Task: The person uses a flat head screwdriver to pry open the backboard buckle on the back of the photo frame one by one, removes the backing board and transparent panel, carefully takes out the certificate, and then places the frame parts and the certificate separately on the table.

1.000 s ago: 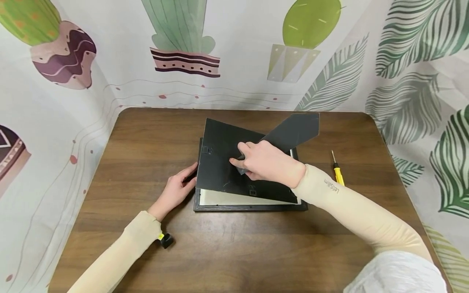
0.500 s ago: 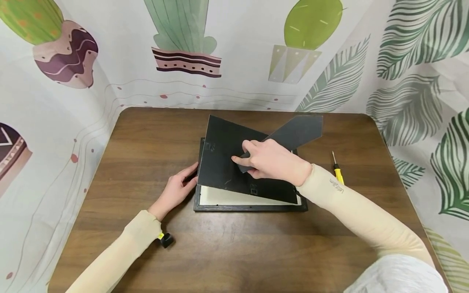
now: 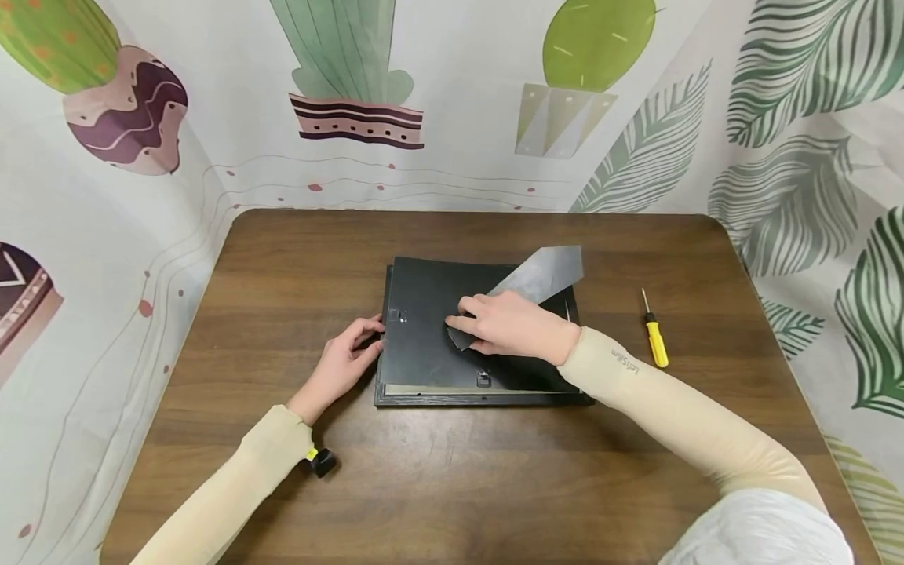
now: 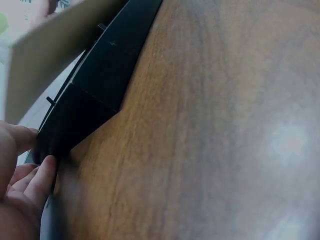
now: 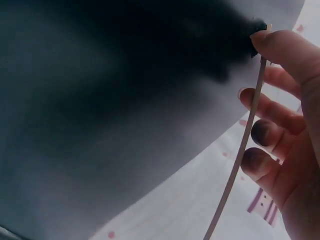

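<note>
A black picture frame (image 3: pixel 487 400) lies face down mid-table. Its black backing board (image 3: pixel 424 345), with small metal hangers and a hinged easel leg (image 3: pixel 547 271), sits over the frame's back. A pale strip shows along the near edge. My right hand (image 3: pixel 512 326) pinches the leg over the board; in the right wrist view the thumb (image 5: pixel 290 52) and fingers are on its two sides. My left hand (image 3: pixel 346 357) holds the frame's left edge with thumb and fingertips. In the left wrist view, the board's pale underside (image 4: pixel 45 50) stands tilted above the frame's small metal tabs (image 4: pixel 51 101).
A yellow-handled screwdriver (image 3: pixel 656 341) lies on the wooden table (image 3: pixel 452 486), right of the frame. A patterned cloth (image 3: pixel 466 110) hangs behind the table and at both sides.
The backing board has come down and turned to line up more nearly with the frame. Its leg has moved left and nearer with my right hand. My left hand stays at the frame's edge.
</note>
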`<state>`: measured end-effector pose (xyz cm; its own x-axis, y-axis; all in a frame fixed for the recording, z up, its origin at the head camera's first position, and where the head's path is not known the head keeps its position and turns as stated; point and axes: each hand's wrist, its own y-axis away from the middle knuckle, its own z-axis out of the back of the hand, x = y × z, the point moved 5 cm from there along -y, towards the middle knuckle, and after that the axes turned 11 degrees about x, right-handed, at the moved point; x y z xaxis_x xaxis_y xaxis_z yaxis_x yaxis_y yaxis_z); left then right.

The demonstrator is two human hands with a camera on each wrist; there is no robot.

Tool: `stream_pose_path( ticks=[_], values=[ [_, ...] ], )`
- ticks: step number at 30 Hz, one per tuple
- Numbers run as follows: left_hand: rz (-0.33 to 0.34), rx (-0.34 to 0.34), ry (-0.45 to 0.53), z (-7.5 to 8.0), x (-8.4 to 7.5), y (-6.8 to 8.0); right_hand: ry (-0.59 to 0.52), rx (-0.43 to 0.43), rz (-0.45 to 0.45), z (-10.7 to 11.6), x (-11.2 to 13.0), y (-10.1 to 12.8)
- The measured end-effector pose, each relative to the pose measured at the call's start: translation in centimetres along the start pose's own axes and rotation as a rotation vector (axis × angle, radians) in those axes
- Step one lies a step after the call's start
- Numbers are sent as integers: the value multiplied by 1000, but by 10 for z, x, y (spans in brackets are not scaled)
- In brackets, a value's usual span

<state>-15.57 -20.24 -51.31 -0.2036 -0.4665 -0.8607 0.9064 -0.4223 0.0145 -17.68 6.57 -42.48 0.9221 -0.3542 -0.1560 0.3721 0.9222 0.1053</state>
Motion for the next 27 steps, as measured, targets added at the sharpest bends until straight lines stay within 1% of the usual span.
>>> stream_pose_path(
  ticks=[7,16,20,23,27],
  values=[
    [6,9,26,-1,0,-1,-15,17,23,-19,4,2],
    [34,6,38,-2,3,-1,-35,23,18,-25,5,7],
    [40,4,28,-5,2,-3,-124,5,-14,-27,6,15],
    [41,2,22,-5,2,-3,-221,-32,-43,-27,9,24],
    [37,1,14,-3,4,-2,-304,-77,-51,-28,19,38]
  ],
)
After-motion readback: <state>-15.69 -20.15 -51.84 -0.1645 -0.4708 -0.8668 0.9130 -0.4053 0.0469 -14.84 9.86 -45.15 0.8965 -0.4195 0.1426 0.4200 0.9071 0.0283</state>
